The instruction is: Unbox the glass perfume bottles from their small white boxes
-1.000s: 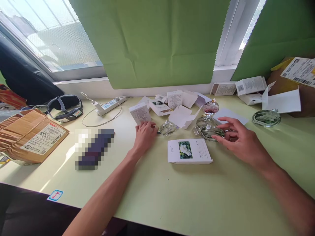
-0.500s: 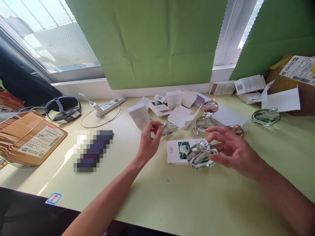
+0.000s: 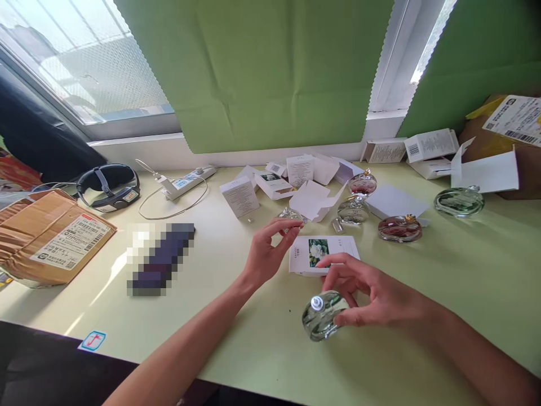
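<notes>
on the table (image 3: 422,316) five bottles; right hand (image 3: 372,293) grips one (image 3: 321,316), left hand (image 3: 266,254) pinches air.

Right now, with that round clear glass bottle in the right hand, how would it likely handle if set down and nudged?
The round glass bottle looks smooth and glossy, so probably slippery in the right hand. Its rounded body suggests it may roll on the table. Being thick glass, it is likely heavy for its size and breakable if dropped.

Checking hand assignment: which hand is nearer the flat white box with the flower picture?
Right. The right hand, gripping a round glass bottle, has fingertips at the flower box's near edge. The left hand hovers just beyond its left edge.
</notes>
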`<state>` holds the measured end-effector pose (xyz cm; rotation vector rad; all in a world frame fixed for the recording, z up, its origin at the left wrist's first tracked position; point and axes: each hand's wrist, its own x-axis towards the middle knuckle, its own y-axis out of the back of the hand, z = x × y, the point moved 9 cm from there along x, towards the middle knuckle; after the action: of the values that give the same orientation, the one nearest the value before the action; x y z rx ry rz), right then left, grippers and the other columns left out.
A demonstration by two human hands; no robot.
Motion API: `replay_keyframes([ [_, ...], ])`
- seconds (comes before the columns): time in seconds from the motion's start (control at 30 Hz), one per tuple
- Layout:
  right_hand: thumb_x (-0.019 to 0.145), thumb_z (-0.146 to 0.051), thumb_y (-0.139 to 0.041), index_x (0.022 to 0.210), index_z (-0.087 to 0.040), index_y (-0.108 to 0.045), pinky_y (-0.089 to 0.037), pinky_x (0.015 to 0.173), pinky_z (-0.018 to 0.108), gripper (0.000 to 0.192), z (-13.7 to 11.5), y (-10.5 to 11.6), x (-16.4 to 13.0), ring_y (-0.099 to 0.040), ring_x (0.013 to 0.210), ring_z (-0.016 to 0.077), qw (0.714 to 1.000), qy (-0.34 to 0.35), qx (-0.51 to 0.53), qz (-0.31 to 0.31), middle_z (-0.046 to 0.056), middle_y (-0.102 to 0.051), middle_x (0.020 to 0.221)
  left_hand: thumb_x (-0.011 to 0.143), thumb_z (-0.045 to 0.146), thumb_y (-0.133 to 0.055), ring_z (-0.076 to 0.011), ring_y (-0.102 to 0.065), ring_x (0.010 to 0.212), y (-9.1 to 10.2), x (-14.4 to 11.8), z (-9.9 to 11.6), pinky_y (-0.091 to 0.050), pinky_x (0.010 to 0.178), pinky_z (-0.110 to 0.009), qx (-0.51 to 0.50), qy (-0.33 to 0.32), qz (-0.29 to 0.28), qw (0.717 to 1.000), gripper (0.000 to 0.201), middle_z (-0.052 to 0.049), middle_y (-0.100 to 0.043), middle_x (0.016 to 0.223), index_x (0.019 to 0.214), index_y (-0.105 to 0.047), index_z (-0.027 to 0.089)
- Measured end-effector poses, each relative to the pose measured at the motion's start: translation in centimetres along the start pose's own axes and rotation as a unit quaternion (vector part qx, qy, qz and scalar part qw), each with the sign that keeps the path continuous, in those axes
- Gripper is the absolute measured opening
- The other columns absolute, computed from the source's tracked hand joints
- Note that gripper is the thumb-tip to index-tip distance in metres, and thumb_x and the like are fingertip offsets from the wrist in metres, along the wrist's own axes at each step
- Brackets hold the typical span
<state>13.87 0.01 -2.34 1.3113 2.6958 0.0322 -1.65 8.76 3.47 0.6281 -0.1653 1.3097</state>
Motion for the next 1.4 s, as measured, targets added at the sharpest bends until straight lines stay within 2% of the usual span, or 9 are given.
replay_keyframes([
  [0.23, 0.083, -0.038, -0.077, 0.134, -0.037, -0.045, -0.051, 0.065, 0.027, 0.06, 0.5, 1.3, 0.9, -0.055, 0.067, 0.0086, 0.996, 0.013, -0.01, 0.084, 0.0, -0.059, 0.11, 0.094, 0.03, -0.063, -0.0183, -0.068, 0.098, -0.3, -0.3, -0.1, -0.055, 0.084, -0.036, -0.024, 0.009, -0.007, 1.0, 0.017, -0.004, -0.076, 0.103, 0.107, -0.074, 0.026],
  [0.43, 0.084, -0.045, -0.074, 0.13, -0.038, -0.049, -0.045, 0.053, 0.024, 0.053, 0.6, 3.0, 0.7, -0.051, 0.064, 0.0076, 0.982, 0.005, -0.044, 0.182, 0.001, -0.053, 0.114, 0.096, 0.024, -0.061, -0.0188, -0.068, 0.101, -0.5, -0.8, 1.7, -0.057, 0.086, -0.038, -0.035, -0.043, -0.014, 0.998, 0.019, -0.004, -0.076, 0.105, 0.11, -0.074, 0.027],
  [0.53, 0.087, -0.046, -0.071, 0.13, -0.039, -0.049, -0.048, 0.056, 0.025, 0.05, 0.4, 3.5, 0.5, -0.05, 0.064, 0.0075, 0.975, 0.018, -0.063, 0.211, 0.001, -0.053, 0.118, 0.095, 0.021, -0.061, -0.0196, -0.069, 0.101, -1.2, -1.1, 2.7, -0.059, 0.088, -0.041, -0.042, -0.074, -0.037, 0.996, 0.021, -0.004, -0.077, 0.106, 0.11, -0.075, 0.027],
  [0.77, 0.092, -0.046, -0.065, 0.131, -0.038, -0.049, -0.054, 0.068, 0.03, 0.043, -0.4, 3.7, 0.5, -0.054, 0.067, 0.0096, 0.967, 0.041, -0.136, 0.213, 0.001, -0.056, 0.116, 0.092, 0.011, -0.064, -0.0189, -0.069, 0.102, -2.4, -1.8, 3.6, -0.058, 0.089, -0.039, -0.051, -0.118, -0.077, 0.989, 0.032, -0.004, -0.077, 0.108, 0.116, -0.073, 0.03],
  [0.97, 0.093, -0.044, -0.063, 0.136, -0.039, -0.046, -0.056, 0.067, 0.031, 0.046, -0.8, 3.6, 0.2, -0.057, 0.068, 0.0111, 0.96, 0.06, -0.173, 0.212, 0.003, -0.059, 0.117, 0.091, 0.013, -0.065, -0.0186, -0.07, 0.101, -3.0, -2.1, 3.7, -0.06, 0.087, -0.037, -0.045, -0.124, -0.089, 0.987, 0.03, -0.004, -0.078, 0.105, 0.116, -0.073, 0.029],
  [1.23, 0.094, -0.043, -0.062, 0.138, -0.037, -0.041, -0.058, 0.066, 0.031, 0.049, -1.1, 3.2, 0.2, -0.06, 0.07, 0.0126, 0.96, 0.072, -0.18, 0.204, 0.004, -0.062, 0.117, 0.091, 0.007, -0.062, -0.0198, -0.068, 0.111, -3.7, -2.6, 4.1, -0.057, 0.095, -0.041, -0.027, -0.174, -0.134, 0.975, 0.04, -0.005, -0.076, 0.115, 0.124, -0.068, 0.029],
  [1.4, 0.096, -0.041, -0.061, 0.14, -0.042, -0.034, -0.057, 0.066, 0.03, 0.052, -1.0, 3.1, 0.1, -0.06, 0.07, 0.0115, 0.958, 0.082, -0.193, 0.197, 0.004, -0.06, 0.126, 0.09, 0.008, -0.065, -0.0171, -0.067, 0.1, -3.3, -2.6, 3.9, -0.058, 0.085, -0.034, 0.008, -0.182, -0.112, 0.977, 0.037, -0.006, -0.073, 0.11, 0.12, -0.07, 0.029],
])
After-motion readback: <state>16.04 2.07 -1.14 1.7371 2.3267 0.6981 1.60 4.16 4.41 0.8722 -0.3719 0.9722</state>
